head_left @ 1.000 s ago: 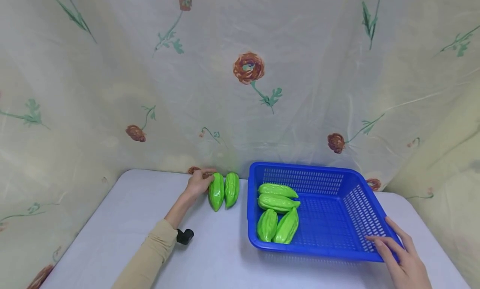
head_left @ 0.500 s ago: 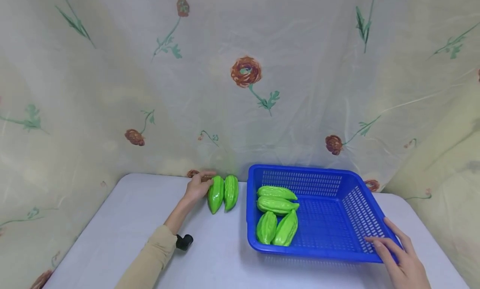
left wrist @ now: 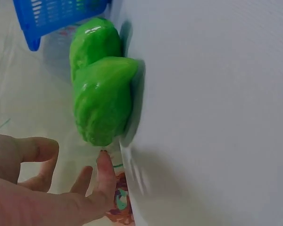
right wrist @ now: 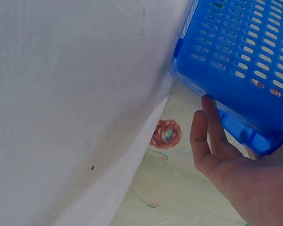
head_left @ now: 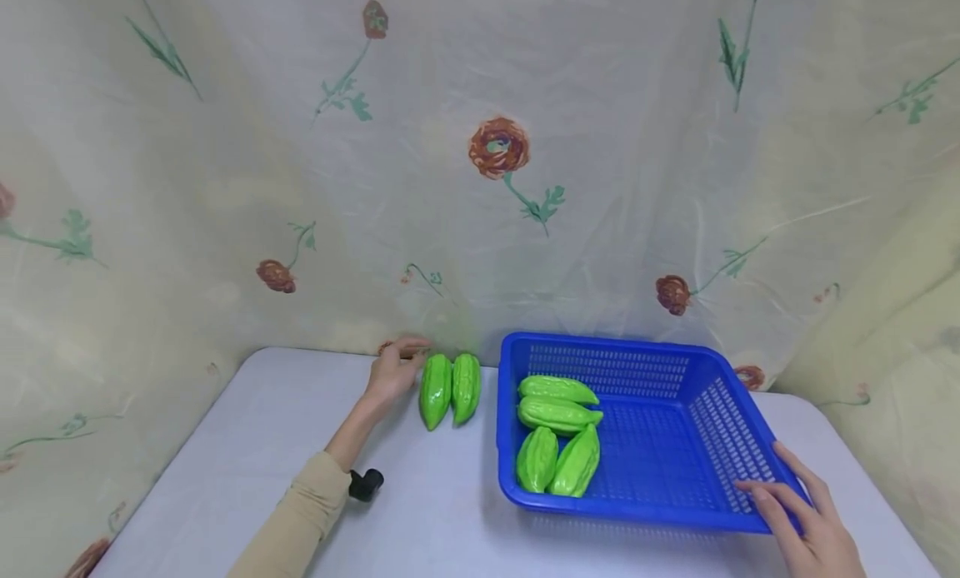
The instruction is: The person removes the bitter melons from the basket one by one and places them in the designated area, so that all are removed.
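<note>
The basket (head_left: 645, 514) stood on the right of the counter (head_left: 420, 495), with four gourds (head_left: 558, 414) in its left part. Left of it, far back, lay two other gourds (head_left: 436, 392), the left hand (head_left: 393, 371) just beside them; behind hung a cloth (head_left: 420, 161).

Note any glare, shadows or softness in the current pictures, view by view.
Head: small glints on the leftmost bitter melon, faint shadow on the white table left of the blue basket; left wrist: dimmer, a white highlight on the loose bitter melon nearer the basket, darker shadow hugging both; right wrist: also dim, slightly soft, a broad faint shadow across the table.
</note>
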The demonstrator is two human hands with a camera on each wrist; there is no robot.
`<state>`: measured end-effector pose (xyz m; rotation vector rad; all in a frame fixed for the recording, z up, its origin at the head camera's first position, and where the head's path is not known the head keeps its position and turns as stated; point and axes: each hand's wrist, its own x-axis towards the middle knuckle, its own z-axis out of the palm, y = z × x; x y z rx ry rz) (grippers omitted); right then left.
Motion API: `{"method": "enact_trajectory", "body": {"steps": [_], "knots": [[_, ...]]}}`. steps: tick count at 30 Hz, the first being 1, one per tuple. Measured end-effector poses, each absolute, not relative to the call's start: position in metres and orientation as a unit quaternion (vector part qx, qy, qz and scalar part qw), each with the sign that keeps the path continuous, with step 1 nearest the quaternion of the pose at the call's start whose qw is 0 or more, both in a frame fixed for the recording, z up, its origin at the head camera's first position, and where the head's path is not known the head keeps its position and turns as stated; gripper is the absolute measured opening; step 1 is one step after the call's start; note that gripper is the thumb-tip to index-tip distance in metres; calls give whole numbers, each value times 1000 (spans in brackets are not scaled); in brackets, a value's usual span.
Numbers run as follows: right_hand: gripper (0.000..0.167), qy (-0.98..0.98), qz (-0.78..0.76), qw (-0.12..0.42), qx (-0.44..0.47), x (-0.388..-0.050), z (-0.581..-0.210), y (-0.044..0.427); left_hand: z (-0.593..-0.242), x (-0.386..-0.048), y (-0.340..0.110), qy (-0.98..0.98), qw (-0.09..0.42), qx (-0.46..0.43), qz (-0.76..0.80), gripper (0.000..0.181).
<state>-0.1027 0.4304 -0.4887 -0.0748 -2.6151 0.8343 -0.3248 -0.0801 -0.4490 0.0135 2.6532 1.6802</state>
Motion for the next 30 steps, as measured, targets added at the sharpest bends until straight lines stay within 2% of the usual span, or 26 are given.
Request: {"method": "enact_trajectory", "body": {"steps": [8,16,23,27,30], "knots": [[32,-932,300,203,-29,-102,-492,431,-436,-320,-67,838,-39,21,545,34],[36,-935,300,187,-37,-103,-487,430,-397,-301,-32,821,-45,96,562,34],[35,-933,303,191,-36,-101,-489,427,-369,-280,-2,817,10,170,551,31],[33,-932,294,212,-28,-99,-490,427,-359,-275,13,815,72,208,536,30],[36,-932,300,198,-33,-99,-487,426,-355,-274,25,819,127,228,510,30]]}}
